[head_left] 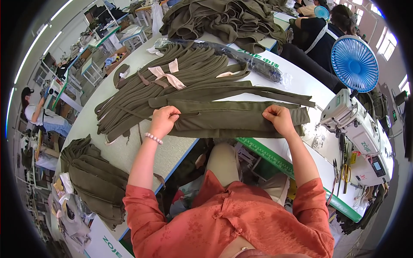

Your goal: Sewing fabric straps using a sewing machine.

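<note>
A long olive-green fabric piece (pixel 228 121) lies stretched across the table in front of me, with a folded strip along its upper edge. My left hand (pixel 164 120) pinches its left end between thumb and fingertips, a beaded bracelet at the wrist. Near its right end, my right hand (pixel 278 118) grips the upper edge in the same way. Just beyond it, a narrow olive strip (pixel 275 92) runs out to the right. A large bundle of stacked olive strips (pixel 137 92), tied with a pale pink fabric tie (pixel 167 76), lies past my left hand.
At right stands a white sewing machine (pixel 359 133), with yellow-handled scissors (pixel 345 172) beside it and a blue fan (pixel 355 63) above. More olive fabric (pixel 215 21) is heaped at the back; another stack (pixel 97 185) hangs at left. A green ruler edge (pixel 266 155) borders the table.
</note>
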`<state>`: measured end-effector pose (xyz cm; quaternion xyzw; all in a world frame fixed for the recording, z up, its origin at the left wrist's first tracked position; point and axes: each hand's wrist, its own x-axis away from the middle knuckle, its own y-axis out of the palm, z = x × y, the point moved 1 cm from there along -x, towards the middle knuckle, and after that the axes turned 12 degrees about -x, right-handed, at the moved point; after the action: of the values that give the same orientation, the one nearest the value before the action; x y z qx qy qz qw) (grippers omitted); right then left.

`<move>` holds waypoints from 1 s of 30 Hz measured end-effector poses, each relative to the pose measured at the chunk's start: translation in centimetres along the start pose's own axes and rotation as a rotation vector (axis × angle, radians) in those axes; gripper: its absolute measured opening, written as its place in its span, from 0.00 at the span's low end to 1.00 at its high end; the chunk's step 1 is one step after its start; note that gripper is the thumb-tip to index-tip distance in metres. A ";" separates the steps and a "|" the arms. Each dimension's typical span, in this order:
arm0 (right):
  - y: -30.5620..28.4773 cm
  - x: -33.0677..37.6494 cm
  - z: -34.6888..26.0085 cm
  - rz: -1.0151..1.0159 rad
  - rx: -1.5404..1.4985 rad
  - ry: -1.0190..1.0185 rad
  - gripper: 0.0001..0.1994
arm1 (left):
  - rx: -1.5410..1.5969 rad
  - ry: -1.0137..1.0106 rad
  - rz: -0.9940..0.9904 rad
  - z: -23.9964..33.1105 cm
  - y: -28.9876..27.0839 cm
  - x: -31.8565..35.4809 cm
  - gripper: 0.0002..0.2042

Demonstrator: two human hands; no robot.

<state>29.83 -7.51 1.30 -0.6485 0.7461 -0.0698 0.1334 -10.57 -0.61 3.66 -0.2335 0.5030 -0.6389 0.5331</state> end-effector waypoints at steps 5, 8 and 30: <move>0.9 -1.2 0.3 0.034 0.181 -0.034 0.07 | -0.111 -0.081 -0.029 -0.1 1.0 -2.0 0.03; 1.5 -1.9 1.0 0.078 0.273 -0.047 0.07 | -0.274 -0.107 -0.013 -0.1 2.0 -3.0 0.03; 2.4 -1.0 1.9 0.163 0.365 -0.319 0.06 | -0.300 0.235 0.081 16.3 14.1 -1.2 0.33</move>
<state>28.22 -6.07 -1.12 -0.5541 0.7406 -0.0892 0.3696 9.69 -4.91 -2.34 -0.2138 0.6604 -0.5576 0.4552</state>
